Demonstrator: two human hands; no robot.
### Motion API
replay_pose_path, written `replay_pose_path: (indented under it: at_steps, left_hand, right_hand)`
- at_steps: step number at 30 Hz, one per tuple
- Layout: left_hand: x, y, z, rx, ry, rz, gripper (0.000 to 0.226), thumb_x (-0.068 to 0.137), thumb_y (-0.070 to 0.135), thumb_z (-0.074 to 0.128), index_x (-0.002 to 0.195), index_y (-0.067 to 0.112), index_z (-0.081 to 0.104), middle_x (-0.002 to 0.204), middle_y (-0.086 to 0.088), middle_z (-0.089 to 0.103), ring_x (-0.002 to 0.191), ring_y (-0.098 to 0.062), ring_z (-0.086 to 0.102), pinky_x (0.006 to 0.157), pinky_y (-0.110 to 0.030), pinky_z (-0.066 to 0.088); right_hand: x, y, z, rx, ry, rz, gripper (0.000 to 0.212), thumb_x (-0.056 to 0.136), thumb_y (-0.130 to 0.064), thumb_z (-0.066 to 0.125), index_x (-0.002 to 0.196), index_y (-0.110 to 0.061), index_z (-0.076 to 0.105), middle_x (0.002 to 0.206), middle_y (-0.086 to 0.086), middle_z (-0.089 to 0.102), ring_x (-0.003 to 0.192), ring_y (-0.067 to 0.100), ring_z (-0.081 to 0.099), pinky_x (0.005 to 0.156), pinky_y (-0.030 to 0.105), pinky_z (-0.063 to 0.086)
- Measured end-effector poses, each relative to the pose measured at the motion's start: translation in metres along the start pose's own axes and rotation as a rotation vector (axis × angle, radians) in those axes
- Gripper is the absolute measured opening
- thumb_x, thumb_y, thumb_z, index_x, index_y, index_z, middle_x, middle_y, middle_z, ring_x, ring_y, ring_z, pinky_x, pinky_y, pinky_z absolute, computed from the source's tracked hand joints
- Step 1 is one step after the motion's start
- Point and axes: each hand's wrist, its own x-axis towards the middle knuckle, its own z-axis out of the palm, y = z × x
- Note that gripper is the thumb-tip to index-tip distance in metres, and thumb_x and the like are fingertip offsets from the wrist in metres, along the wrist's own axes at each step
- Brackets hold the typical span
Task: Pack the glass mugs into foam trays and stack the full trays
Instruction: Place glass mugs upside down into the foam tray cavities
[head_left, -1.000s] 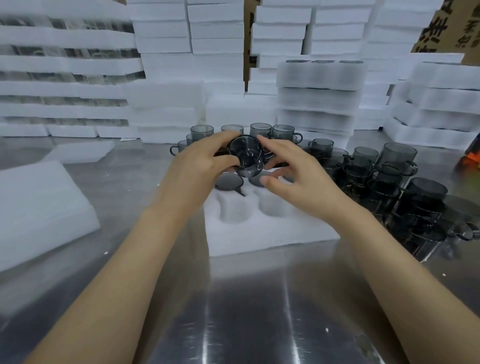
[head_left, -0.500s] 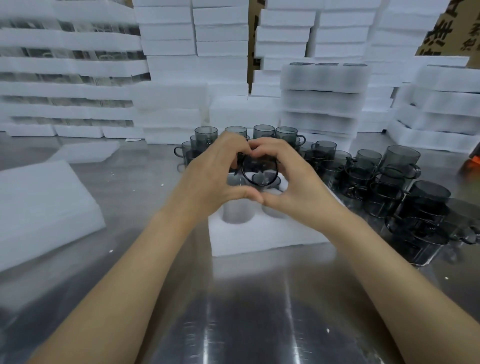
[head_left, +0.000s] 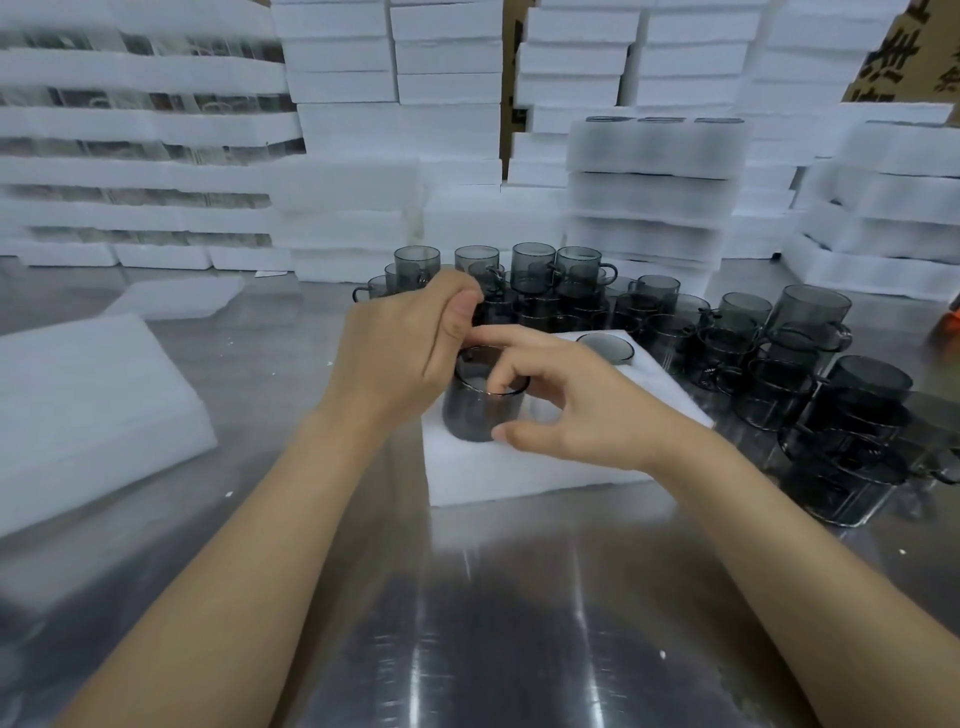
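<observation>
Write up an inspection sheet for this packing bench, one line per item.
Surface: steel table, few white crumbs.
Job's things: foam tray at centre; seated mug in its far-right pocket; dark glass mug upright at its near-left corner; loose mugs crowded behind and right.
Clutter: foam slab at left; foam scrap behind it.
Hands: right hand pinches the dark glass mug's wall, fingers inside; left hand curled at its far rim, grip hidden.
Cables: nothing seen.
Surroundings: stacked foam trays; cardboard box, upper right.

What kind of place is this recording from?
Probably a glassware packing station in a factory or warehouse: white foam trays stacked along the back, and many loose grey glass mugs on a steel table.
</observation>
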Motion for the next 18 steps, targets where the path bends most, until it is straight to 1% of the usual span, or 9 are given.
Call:
replay_pose_path:
  at_steps: [3, 6, 8, 10, 13, 15, 18]
  left_hand:
    - [0.0004, -0.0006, -0.003, 0.017, 0.006, -0.002, 0.052, 0.098, 0.038, 0.021, 0.091, 0.011, 0.065, 0.067, -0.001, 0.066, 0.063, -0.028, 0.064, 0.054, -0.044, 0.048]
    - [0.0013, -0.0002, -0.0048, 0.003, 0.0, -0.036, 0.057, 0.096, 0.039, 0.019, 0.08, 0.011, 0.066, 0.061, 0.001, 0.064, 0.06, -0.027, 0.062, 0.056, -0.043, 0.048]
    - [0.0021, -0.0011, -0.0054, -0.007, -0.017, -0.072, 0.061, 0.095, 0.04, 0.016, 0.075, 0.012, 0.066, 0.057, 0.001, 0.062, 0.06, -0.027, 0.061, 0.058, -0.043, 0.048]
    - [0.0016, -0.0021, -0.0055, 0.027, -0.02, -0.082, 0.063, 0.094, 0.039, 0.015, 0.072, 0.013, 0.067, 0.054, 0.001, 0.06, 0.058, -0.028, 0.059, 0.058, -0.043, 0.047]
    - [0.0006, -0.0024, -0.0053, 0.052, -0.022, -0.086, 0.061, 0.092, 0.037, 0.015, 0.072, 0.011, 0.067, 0.055, 0.0, 0.06, 0.058, -0.029, 0.058, 0.056, -0.044, 0.046]
    - [0.0009, -0.002, -0.0058, 0.047, -0.021, -0.092, 0.059, 0.089, 0.036, 0.015, 0.075, 0.011, 0.067, 0.057, 0.0, 0.061, 0.06, -0.028, 0.059, 0.057, -0.043, 0.046]
    - [0.0023, -0.0012, -0.0053, 0.049, -0.012, -0.123, 0.06, 0.085, 0.037, 0.015, 0.082, 0.012, 0.068, 0.064, 0.001, 0.065, 0.067, -0.027, 0.06, 0.06, -0.042, 0.046]
  right_hand:
    - [-0.0006, -0.0021, 0.0011, -0.101, -0.019, -0.022, 0.023, 0.079, 0.003, 0.069, 0.084, -0.016, 0.059, 0.142, -0.004, 0.043, 0.131, -0.001, 0.039, 0.108, 0.019, 0.033]
    - [0.0006, -0.0022, 0.0033, -0.149, 0.007, -0.039, 0.009, 0.083, -0.009, 0.071, 0.087, -0.008, 0.063, 0.138, -0.003, 0.047, 0.129, 0.0, 0.041, 0.108, 0.02, 0.032]
    - [0.0013, -0.0021, 0.0037, -0.141, 0.048, -0.042, 0.006, 0.085, -0.012, 0.07, 0.084, -0.01, 0.065, 0.134, 0.0, 0.05, 0.128, 0.006, 0.044, 0.109, 0.029, 0.035]
    - [0.0014, -0.0026, 0.0023, -0.135, 0.045, -0.013, 0.005, 0.086, -0.011, 0.068, 0.083, -0.013, 0.065, 0.133, 0.001, 0.05, 0.128, 0.008, 0.045, 0.108, 0.036, 0.036]
    - [0.0008, -0.0029, -0.0008, -0.174, -0.016, 0.018, 0.002, 0.087, -0.01, 0.067, 0.085, -0.01, 0.066, 0.135, 0.001, 0.05, 0.128, 0.009, 0.046, 0.107, 0.038, 0.035]
    - [0.0004, -0.0032, -0.0015, -0.225, -0.043, 0.024, 0.003, 0.088, -0.009, 0.065, 0.085, -0.009, 0.065, 0.139, -0.001, 0.049, 0.13, 0.006, 0.043, 0.108, 0.036, 0.034]
    - [-0.0005, -0.0052, -0.0017, -0.233, -0.087, 0.041, 0.006, 0.09, -0.005, 0.061, 0.084, -0.003, 0.061, 0.145, 0.0, 0.045, 0.136, 0.0, 0.033, 0.111, 0.03, 0.03]
